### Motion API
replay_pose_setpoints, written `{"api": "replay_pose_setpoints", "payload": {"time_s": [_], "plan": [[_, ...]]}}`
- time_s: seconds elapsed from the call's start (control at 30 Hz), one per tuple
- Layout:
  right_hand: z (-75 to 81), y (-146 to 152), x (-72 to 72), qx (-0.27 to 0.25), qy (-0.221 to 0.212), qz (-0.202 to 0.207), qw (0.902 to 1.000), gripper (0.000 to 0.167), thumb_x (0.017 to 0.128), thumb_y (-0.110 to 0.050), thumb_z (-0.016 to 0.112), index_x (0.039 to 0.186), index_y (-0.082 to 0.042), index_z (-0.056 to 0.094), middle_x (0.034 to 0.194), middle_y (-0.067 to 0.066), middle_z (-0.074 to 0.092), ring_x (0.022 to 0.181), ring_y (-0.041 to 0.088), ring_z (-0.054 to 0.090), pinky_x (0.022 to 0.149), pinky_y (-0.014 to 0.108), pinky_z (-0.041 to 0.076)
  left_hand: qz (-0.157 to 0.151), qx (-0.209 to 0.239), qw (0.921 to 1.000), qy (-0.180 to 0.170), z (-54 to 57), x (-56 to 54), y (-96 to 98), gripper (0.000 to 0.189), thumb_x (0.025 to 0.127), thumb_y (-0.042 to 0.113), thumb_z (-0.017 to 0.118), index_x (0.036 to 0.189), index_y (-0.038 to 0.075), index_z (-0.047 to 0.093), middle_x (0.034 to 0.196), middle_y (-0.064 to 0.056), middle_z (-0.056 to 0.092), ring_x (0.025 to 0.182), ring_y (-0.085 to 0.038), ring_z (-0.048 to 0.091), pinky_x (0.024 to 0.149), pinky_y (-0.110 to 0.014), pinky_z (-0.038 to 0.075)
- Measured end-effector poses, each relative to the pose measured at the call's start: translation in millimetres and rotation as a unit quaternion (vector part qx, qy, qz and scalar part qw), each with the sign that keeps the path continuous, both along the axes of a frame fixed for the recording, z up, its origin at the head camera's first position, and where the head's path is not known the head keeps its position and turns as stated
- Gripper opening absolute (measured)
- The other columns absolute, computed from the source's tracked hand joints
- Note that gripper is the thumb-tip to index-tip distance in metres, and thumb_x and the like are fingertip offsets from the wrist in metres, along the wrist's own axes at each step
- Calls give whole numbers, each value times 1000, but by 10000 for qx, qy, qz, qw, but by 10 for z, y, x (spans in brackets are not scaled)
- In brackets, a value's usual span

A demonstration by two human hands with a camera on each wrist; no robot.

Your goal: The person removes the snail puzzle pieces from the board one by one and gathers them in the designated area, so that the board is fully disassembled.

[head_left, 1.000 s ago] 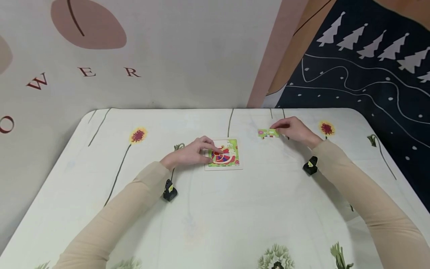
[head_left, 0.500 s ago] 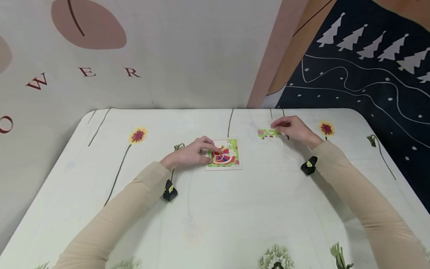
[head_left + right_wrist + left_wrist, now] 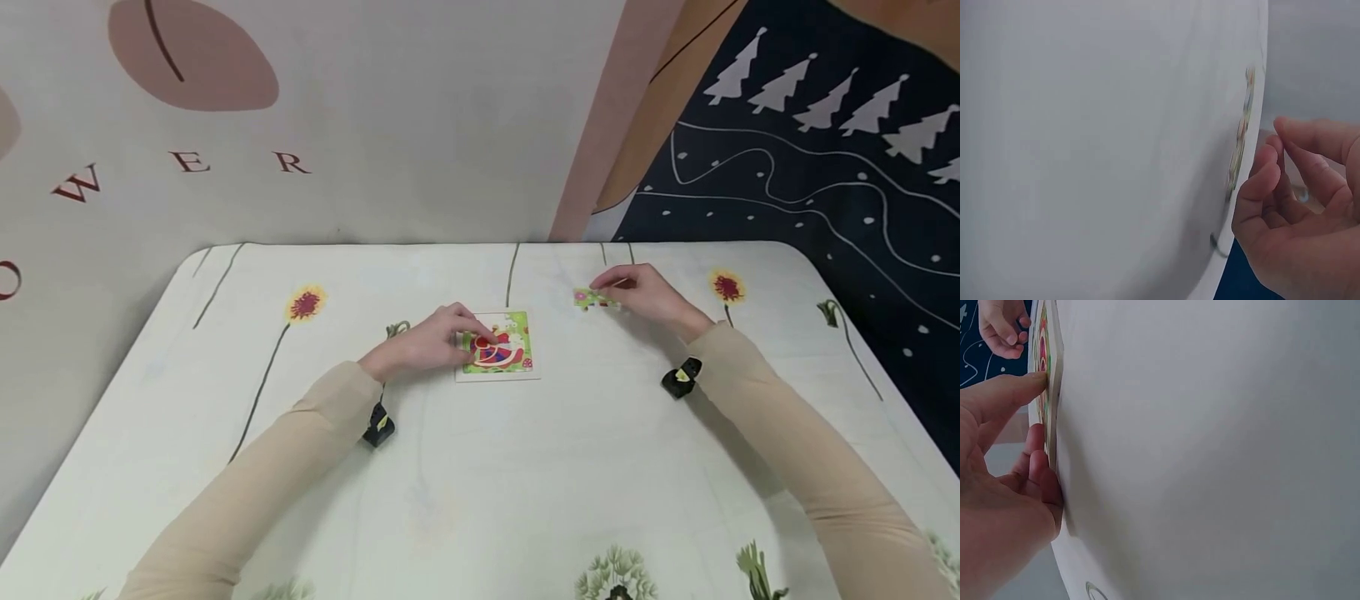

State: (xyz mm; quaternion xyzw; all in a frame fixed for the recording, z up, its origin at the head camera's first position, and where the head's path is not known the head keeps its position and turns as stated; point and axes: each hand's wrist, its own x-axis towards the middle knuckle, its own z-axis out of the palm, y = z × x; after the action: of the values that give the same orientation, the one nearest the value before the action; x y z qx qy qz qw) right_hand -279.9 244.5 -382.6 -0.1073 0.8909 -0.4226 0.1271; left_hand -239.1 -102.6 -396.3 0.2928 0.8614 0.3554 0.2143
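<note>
A square jigsaw board (image 3: 497, 377) lies on the table with a red, blue and green picture in its pale frame. My left hand (image 3: 431, 343) reaches over the board's left side, thumb and fingers apart, and touches it. In the left wrist view, a digit of the left hand (image 3: 1007, 450) presses the board's face (image 3: 1043, 356), and other fingers bend near its edge. To the right, several green puzzle pieces (image 3: 583, 297) lie together. My right hand (image 3: 648, 293) hovers over them, fingers loosely bent. In the right wrist view, the right hand (image 3: 1307, 206) is apart from the pieces (image 3: 1239, 137); no piece shows in its fingers.
The white table cover (image 3: 480, 483) bears printed flowers and stems. A pale wall with letters (image 3: 291, 162) stands behind, and a dark cloth with white trees (image 3: 780, 150) hangs at the right. Each wrist carries a black camera (image 3: 378, 426).
My right hand has moved a little to the left across the pieces, covering more of them in the head view. The left hand and the board have stayed in place.
</note>
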Motion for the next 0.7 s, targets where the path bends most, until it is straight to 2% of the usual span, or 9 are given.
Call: {"api": "replay_pose_setpoints", "payload": {"time_s": [0.13, 0.37, 0.7], "plan": [[1, -65, 22, -125, -46, 105, 9999, 26, 96, -13, 59, 115, 3, 66, 114, 18, 63, 89, 22, 58, 67, 26, 45, -26, -79, 9998, 158, 9, -2, 24, 35, 86, 4, 67, 120, 13, 70, 122, -11, 48, 114, -27, 39, 89, -41, 35], [25, -191, 48, -181, -95, 285, 9994, 23, 97, -13, 59, 114, -1, 68, 113, 15, 65, 91, 24, 58, 69, 28, 45, -106, -91, 9996, 243, 29, -14, 101, 36, 87, 6, 68, 122, 16, 69, 123, -9, 49, 116, -26, 39, 95, -45, 32], [18, -419, 42, -530, 224, 719, 9958, 21, 95, -6, 58, 110, 4, 68, 110, 18, 65, 90, 24, 58, 73, 23, 43, -167, -268, 9993, 192, 23, -59, 176, 36, 88, 10, 67, 122, 20, 69, 124, -8, 48, 118, -27, 36, 95, -52, 26]]}}
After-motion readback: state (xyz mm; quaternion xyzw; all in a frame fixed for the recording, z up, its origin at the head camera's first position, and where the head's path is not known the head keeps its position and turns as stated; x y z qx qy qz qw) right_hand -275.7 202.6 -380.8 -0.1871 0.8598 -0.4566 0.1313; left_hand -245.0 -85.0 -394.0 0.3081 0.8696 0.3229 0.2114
